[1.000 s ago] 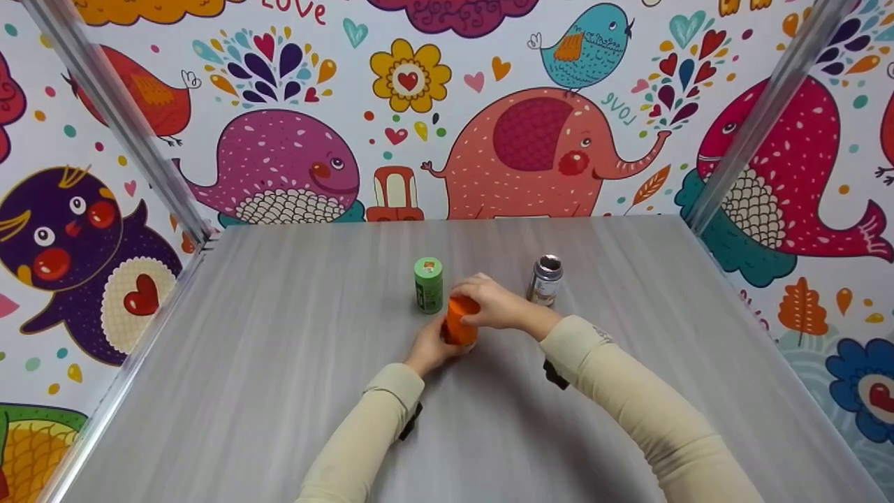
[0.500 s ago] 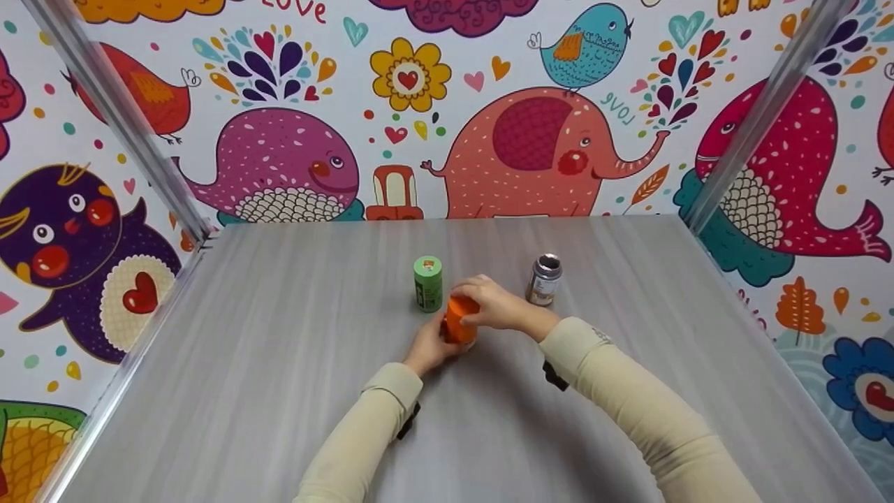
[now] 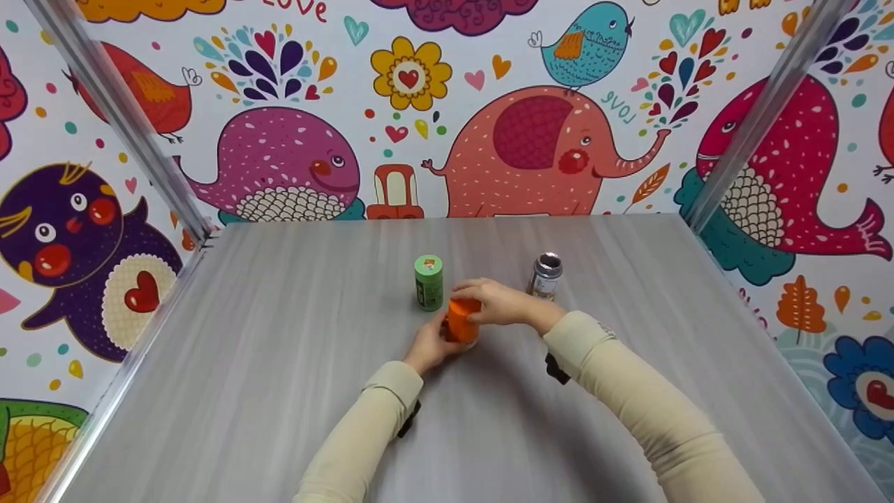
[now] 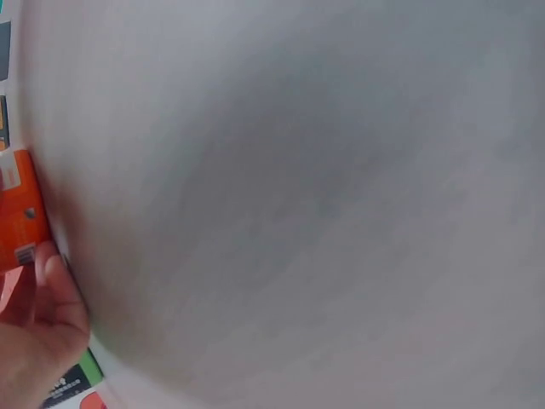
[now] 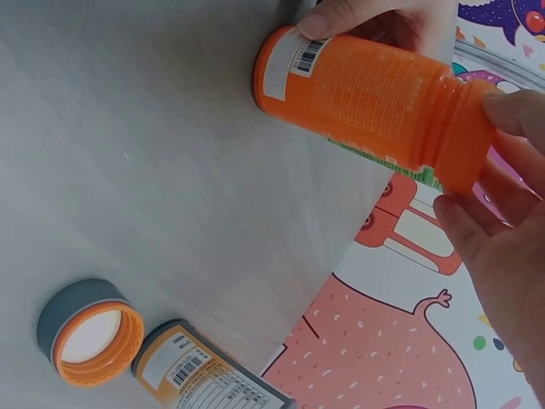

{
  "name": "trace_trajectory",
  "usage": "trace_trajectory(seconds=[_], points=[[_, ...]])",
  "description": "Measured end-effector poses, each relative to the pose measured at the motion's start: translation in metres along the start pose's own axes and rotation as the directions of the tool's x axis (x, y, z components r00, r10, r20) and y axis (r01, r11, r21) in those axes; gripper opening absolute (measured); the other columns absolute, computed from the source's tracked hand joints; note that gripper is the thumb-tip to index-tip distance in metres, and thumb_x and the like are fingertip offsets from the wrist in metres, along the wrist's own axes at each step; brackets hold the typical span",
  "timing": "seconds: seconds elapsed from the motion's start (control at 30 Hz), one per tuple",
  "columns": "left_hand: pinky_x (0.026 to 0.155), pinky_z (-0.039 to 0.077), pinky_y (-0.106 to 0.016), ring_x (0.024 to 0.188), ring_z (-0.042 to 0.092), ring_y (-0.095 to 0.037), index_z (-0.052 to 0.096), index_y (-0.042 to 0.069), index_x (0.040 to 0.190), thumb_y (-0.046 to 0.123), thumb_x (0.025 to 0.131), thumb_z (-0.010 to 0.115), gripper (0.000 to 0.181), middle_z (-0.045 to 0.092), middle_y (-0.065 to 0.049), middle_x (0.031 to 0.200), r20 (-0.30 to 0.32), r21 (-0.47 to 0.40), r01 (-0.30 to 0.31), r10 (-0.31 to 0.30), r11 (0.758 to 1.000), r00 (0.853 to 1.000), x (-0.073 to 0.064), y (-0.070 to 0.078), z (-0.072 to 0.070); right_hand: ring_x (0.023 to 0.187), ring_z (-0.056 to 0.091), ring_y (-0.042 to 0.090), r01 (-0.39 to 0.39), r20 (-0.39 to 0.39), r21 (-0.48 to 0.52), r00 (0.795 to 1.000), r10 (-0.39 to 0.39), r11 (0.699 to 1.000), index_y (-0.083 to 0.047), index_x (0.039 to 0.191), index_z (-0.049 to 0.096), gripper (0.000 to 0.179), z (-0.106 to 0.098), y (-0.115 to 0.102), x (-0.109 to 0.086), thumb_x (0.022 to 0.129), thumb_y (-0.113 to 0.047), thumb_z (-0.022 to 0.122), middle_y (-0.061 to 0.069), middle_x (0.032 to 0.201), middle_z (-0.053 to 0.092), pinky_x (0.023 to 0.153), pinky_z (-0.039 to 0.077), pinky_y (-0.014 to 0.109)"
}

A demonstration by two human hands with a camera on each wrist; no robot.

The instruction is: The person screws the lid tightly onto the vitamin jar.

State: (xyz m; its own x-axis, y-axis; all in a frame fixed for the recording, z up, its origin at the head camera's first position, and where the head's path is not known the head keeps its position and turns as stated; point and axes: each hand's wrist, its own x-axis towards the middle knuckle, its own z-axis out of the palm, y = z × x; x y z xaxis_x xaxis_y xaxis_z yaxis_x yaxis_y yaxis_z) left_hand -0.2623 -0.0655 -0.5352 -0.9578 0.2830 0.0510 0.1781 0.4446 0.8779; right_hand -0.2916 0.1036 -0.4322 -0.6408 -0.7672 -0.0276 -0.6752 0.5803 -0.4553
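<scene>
An orange pill bottle [image 3: 462,325] with an orange screw cap [image 5: 467,136] stands upright on the table between both hands. My left hand [image 3: 429,346] grips the bottle low down; its thumb lies beside the barcode label in the right wrist view. My right hand [image 3: 499,302] holds the cap from above, thumb and fingers around its sides. Just behind and to the left stands a green bottle [image 3: 429,286] with a green lid. Past my right wrist is a grey bottle [image 3: 547,276] with an open mouth, its lower part hidden by the wrist.
A loose grey cap [image 5: 77,298] with an orange inside lies near the grey bottle in the right wrist view. Behind the table [image 3: 279,314] rises a wall printed with cartoon animals, and metal posts [image 3: 140,133] stand at its back corners.
Both hands stay on the orange bottle. My right wrist has shifted slightly and now covers more of the grey bottle's base. The bottles stand where they were.
</scene>
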Motion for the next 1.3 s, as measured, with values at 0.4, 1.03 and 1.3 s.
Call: trace_trajectory(seconds=[0.4, 1.03, 1.3], points=[[0.097, 0.039, -0.043, 0.109, 0.053, -0.032, 0.047, 0.0, 0.126, 0.016, 0.074, 0.076, 0.062, 0.057, -0.018, 0.118, -0.006, -0.004, 0.015, -0.015, 1.0, 1.0, 0.0, 0.001, 0.0, 0.115, 0.047, 0.032, 0.001, -0.015, -0.03, 1.0, -0.001, 1.0, 0.002, 0.122, 0.055, 0.039, 0.001, -0.001, 0.0, 0.085, -0.007, 0.061, 0.017, 0.129, 0.049, 0.097, 0.04, 0.042], [0.092, 0.043, -0.042, 0.102, 0.057, -0.03, 0.05, -0.001, 0.121, 0.016, 0.073, 0.077, 0.058, 0.06, -0.018, 0.111, -0.015, 0.013, -0.017, 0.017, 1.0, 1.0, 0.001, -0.003, 0.0, 0.111, 0.048, 0.03, -0.096, -0.176, -0.033, 0.98, 0.088, 0.995, 0.0, 0.119, 0.058, 0.041, 0.017, 0.001, -0.002, 0.085, -0.022, 0.065, 0.016, 0.122, 0.054, 0.095, 0.042, 0.041], [0.093, 0.043, -0.042, 0.105, 0.056, -0.031, 0.049, -0.001, 0.123, 0.013, 0.073, 0.076, 0.058, 0.06, -0.019, 0.113, -0.012, 0.013, -0.023, 0.023, 1.0, 1.0, 0.001, -0.002, 0.0, 0.107, 0.048, 0.027, -0.194, -0.278, 0.007, 0.942, 0.189, 0.981, -0.004, 0.118, 0.058, 0.044, 0.028, 0.0, -0.003, 0.082, -0.03, 0.067, 0.013, 0.119, 0.054, 0.092, 0.043, 0.041]])
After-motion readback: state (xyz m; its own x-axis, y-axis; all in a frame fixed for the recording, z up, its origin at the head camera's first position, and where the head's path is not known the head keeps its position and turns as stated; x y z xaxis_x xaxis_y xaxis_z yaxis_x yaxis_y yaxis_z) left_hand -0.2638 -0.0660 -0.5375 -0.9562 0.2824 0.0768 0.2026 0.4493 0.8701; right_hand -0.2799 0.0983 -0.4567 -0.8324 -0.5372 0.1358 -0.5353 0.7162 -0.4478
